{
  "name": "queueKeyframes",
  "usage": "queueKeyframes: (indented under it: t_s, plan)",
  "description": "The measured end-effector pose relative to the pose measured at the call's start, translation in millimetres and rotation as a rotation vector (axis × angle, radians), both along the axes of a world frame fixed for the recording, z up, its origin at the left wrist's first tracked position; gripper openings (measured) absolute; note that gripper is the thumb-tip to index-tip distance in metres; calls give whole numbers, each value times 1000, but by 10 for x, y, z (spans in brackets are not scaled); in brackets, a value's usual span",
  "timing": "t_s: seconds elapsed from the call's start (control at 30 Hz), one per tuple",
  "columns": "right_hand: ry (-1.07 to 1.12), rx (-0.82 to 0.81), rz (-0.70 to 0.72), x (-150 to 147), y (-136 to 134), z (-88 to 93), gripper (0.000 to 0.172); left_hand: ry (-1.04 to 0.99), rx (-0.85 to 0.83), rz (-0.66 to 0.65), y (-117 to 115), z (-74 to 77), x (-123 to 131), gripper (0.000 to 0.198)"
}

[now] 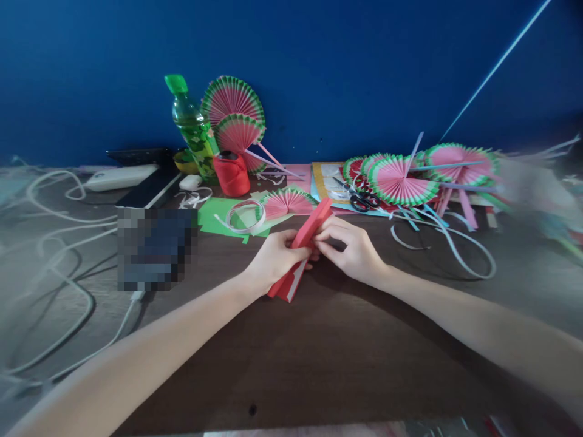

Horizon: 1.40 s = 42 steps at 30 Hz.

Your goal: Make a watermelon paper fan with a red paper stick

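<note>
A strip of folded red paper [314, 224] slants over the middle of the dark table, with a white torn-looking patch along its lower part. My left hand [281, 258] is closed round its middle, thumb on top. Fingers of my right hand [347, 243] pinch the paper's right side nearer its upper end; their tips are partly hidden. Just beyond lies a pink and green pleated paper fan [286, 201]. A roll of white tape [246, 216] rests beside it on green paper [214, 213].
At the back stand a green bottle [194, 121], a red roll [231, 174] and upright pleated fans [234, 100]. Black-handled scissors [362, 199] lie near more fans [403, 182]. White cables [86, 315] and a blurred-out device [157, 249] occupy the left; a white strip [464, 261] curls at right.
</note>
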State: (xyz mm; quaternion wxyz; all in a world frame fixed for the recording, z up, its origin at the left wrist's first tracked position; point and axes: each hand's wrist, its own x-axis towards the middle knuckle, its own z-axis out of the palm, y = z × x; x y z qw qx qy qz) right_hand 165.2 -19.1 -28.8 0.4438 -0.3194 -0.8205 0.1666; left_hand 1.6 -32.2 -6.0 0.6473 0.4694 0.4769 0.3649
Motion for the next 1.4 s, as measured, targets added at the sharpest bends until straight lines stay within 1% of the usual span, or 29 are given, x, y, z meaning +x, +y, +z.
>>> queueKeyframes:
  t_s: [0.2,0.53,0.77,0.97,1.07,1.17,1.27,1.33,1.4]
  plan:
    - [-40,-9,34,21,8,15,11,12,-14,-52,10,-27,-18,15]
    - [-96,38,39,27,13,-6,11,2,-10,-54,5,-20,-18,14]
    - [-104,70,39,29,20,-25,10,-11,3,-59,10,-54,-30,14]
    - [-80,40,14,28,18,-23,10,-42,-31,-62,13,-50,-33,15]
    - [-28,27,-44,28,27,-12,10,-50,-68,-47,14,-21,-34,17]
    - [53,-14,-152,64,77,-3,7,-35,-105,-31,21,4,-36,16]
    - [177,-66,-293,174,201,-9,8,-12,-121,-25,32,8,-42,15]
    - [292,-86,-414,283,315,-25,9,-15,-121,-24,40,1,-48,15]
    - [404,-111,-484,392,428,-46,10,-28,-121,-30,46,-6,-54,15]
